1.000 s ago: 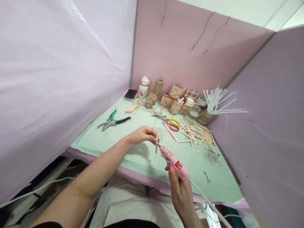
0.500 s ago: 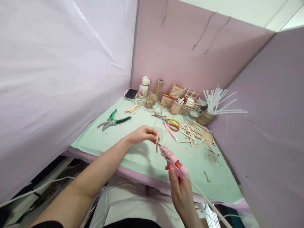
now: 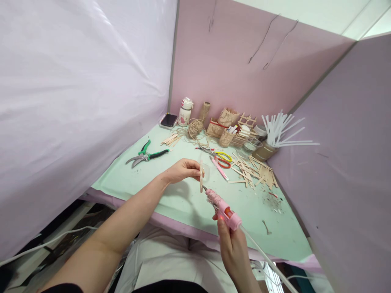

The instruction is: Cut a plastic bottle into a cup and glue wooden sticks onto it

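Between its fingertips my left hand (image 3: 186,170) pinches a pale wooden craft stick (image 3: 201,183), held upright above the mat. A small translucent piece (image 3: 207,172) shows just right of the stick; whether it is joined to it I cannot tell. My right hand (image 3: 230,244) is wrapped round a pink glue gun (image 3: 222,208), with a long white glue stick (image 3: 259,248) running out of its back end. The gun's metal nozzle points up and left, at the lower part of the craft stick. A red light glows by my right thumb.
Green-handled pruning shears (image 3: 143,156) lie to the left. Beyond my hands are scissors (image 3: 222,159), a pink pen (image 3: 219,168) and scattered craft sticks (image 3: 246,171). A twine ball (image 3: 194,128), a bottle (image 3: 185,112), a phone (image 3: 168,120) and a tin of white sticks (image 3: 265,151) line the back.
My left hand has raised the craft stick slightly and turned it more edge-on. The glue gun is almost still, its nozzle now nearer the stick's lower end.
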`<action>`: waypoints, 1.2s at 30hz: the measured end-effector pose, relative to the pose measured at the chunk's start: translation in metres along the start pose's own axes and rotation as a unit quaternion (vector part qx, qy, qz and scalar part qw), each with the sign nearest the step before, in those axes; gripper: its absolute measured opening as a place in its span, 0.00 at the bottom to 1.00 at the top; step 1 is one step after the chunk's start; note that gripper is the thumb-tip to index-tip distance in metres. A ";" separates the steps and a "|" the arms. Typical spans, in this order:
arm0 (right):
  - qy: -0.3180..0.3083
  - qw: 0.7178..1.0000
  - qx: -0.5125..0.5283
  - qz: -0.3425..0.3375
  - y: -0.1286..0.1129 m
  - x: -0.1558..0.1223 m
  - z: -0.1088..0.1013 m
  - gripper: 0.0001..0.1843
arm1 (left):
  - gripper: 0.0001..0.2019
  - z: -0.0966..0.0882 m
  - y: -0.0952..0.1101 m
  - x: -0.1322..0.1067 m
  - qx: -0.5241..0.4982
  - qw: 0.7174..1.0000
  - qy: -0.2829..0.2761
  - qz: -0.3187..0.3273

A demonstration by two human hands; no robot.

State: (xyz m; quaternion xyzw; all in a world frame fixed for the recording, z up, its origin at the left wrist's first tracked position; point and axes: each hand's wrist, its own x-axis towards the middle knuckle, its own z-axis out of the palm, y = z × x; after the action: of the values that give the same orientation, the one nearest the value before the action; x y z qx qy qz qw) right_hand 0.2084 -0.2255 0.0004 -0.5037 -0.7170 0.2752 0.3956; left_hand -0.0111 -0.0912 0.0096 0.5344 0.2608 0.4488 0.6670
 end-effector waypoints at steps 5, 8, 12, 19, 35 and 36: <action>-0.010 1.000 0.000 0.008 -0.001 0.000 0.000 0.25 | 0.15 0.001 0.001 0.001 -0.001 1.000 0.005 0.000; -0.020 1.000 0.004 0.000 -0.001 0.001 0.000 0.24 | 0.16 0.001 0.002 0.001 0.001 1.000 0.009 -0.003; -0.005 1.000 0.000 -0.005 0.003 -0.001 0.001 0.19 | 0.16 0.001 0.001 0.001 0.006 1.000 0.010 -0.005; 0.016 1.000 -0.008 0.009 0.006 -0.003 0.001 0.19 | 0.15 0.002 -0.001 0.000 0.008 1.000 -0.004 -0.025; 0.020 0.999 -0.035 0.026 0.008 -0.004 0.002 0.23 | 0.15 0.002 0.000 0.000 0.008 0.999 0.000 -0.032; 0.020 0.999 -0.037 0.029 0.008 -0.005 0.002 0.23 | 0.15 0.002 0.000 -0.001 0.008 0.999 -0.002 -0.033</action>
State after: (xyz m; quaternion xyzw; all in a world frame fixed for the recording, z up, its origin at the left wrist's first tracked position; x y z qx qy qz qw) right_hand 0.2119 -0.2271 -0.0085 -0.5438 -0.7036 0.2499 0.3830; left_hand -0.0097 -0.0927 0.0099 0.5316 0.2804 0.4234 0.6779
